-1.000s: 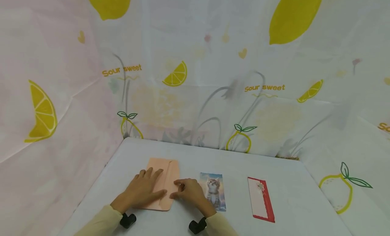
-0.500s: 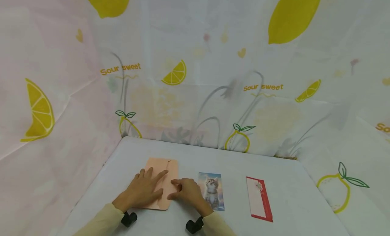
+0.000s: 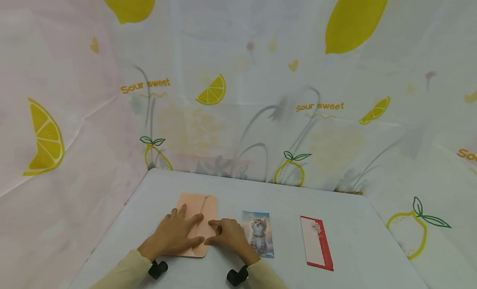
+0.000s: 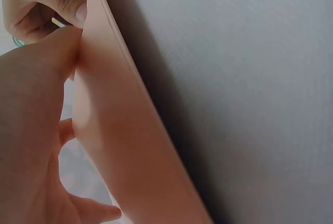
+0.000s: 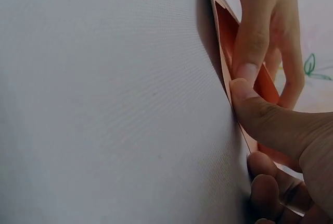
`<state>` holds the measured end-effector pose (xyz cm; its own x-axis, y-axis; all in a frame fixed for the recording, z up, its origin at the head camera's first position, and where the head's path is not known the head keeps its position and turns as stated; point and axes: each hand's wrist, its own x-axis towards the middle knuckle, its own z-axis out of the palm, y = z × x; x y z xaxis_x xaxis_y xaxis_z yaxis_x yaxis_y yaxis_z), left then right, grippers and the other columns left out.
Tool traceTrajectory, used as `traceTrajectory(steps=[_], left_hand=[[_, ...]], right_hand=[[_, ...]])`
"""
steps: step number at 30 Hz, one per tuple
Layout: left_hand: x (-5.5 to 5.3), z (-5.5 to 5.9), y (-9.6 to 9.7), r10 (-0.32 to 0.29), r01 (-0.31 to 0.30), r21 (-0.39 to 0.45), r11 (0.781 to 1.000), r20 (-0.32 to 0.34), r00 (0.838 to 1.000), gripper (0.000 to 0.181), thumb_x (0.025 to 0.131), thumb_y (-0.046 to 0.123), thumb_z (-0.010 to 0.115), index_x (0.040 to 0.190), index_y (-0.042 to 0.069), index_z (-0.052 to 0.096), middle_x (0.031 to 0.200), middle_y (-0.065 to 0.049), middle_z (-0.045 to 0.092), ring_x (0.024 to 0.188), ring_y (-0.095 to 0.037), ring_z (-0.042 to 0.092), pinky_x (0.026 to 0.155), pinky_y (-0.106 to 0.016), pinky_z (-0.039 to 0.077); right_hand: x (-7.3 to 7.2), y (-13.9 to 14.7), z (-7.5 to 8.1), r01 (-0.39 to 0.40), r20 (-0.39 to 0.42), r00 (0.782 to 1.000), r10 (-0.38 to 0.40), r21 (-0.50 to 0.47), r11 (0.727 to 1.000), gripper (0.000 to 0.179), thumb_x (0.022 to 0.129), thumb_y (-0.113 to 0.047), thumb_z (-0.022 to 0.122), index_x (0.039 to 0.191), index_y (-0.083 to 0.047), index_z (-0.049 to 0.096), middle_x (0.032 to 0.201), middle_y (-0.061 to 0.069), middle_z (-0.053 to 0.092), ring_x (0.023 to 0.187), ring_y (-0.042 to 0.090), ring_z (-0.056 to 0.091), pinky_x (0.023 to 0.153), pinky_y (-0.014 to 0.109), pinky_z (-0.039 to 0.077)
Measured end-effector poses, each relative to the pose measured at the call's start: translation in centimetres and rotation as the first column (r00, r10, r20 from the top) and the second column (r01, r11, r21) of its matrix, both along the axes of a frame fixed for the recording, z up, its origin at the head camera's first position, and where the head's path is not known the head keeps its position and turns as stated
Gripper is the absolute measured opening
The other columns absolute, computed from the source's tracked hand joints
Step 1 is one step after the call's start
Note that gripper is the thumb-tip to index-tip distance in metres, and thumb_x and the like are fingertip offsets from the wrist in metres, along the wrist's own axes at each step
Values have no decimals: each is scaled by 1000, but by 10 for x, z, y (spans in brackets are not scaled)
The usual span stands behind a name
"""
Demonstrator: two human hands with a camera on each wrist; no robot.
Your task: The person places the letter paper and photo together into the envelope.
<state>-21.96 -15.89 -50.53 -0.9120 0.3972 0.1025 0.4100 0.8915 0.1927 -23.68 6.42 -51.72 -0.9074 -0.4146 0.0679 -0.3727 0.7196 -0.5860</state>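
A peach-coloured envelope (image 3: 210, 206) lies on the table, a long flap or seam running down it. My left hand (image 3: 169, 236) rests on it with the fingers spread, and its thumb and index fingertips touch near the seam. At the envelope's right side, my right hand (image 3: 232, 238) pinches the edge between thumb and curled fingers. In the right wrist view the envelope (image 5: 227, 39) gapes a little, its deeper orange inside showing, and the two thumbs nearly meet there. The left wrist view shows the envelope (image 4: 125, 130) side-on, with part of its underside in shadow.
A kitten picture card (image 3: 258, 233) lies just right of my right hand. Farther right is a red-bordered white card (image 3: 316, 243) with a small flower. The white table (image 3: 283, 198) ends at a lemon-printed backdrop (image 3: 238, 127) behind and at the sides.
My left thumb and index finger have shifted slightly on the envelope near the seam. The right hand stays at the envelope's edge. The cards have not moved, and the view has drifted slightly.
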Motion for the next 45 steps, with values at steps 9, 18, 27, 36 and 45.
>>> traceTrajectory(steps=[9, 18, 27, 36, 45], left_hand=[[-3, 1, 0, 5, -8, 66, 998, 46, 999, 83, 79, 77, 69, 144, 26, 55, 146, -42, 41, 124, -55, 47, 92, -67, 44], [-2, 0, 0, 13, -23, 129, 991, 81, 997, 85, 74, 74, 76, 142, 28, 55, 147, -39, 41, 117, -50, 50, 87, -67, 47], [-2, -1, -1, 1, -10, 135, 991, 69, 998, 87, 70, 77, 77, 140, 30, 54, 146, -38, 43, 109, -46, 51, 84, -64, 48], [-2, -2, -3, 10, -25, 149, 989, 98, 995, 91, 68, 79, 77, 142, 32, 50, 148, -37, 41, 115, -47, 50, 85, -64, 48], [-3, -1, -1, 8, -20, 153, 988, 82, 997, 91, 68, 78, 78, 141, 31, 52, 147, -35, 42, 112, -46, 51, 83, -63, 49]], right_hand=[[-3, 1, 4, -27, 24, 999, 27, -9, 1000, 55, 76, -38, 91, 124, -16, 77, 91, -6, 77, 47, 3, 25, 44, 21, 24], [-2, 2, 5, -29, 45, 999, 27, 28, 999, 63, 74, -40, 92, 129, -17, 74, 62, -12, 55, 48, 2, 27, 44, 20, 26], [0, 3, 6, -21, 59, 998, 20, 26, 999, 60, 74, -40, 93, 128, -19, 75, 72, -8, 66, 47, 2, 26, 43, 20, 25], [0, 4, 8, -39, 63, 997, 38, 16, 999, 43, 74, -40, 92, 105, -13, 81, 88, -8, 76, 46, 3, 24, 43, 20, 25], [-4, 6, 5, -68, 60, 996, 68, -2, 998, 58, 79, -36, 90, 131, -16, 73, 64, -11, 56, 49, 2, 33, 46, 20, 29]])
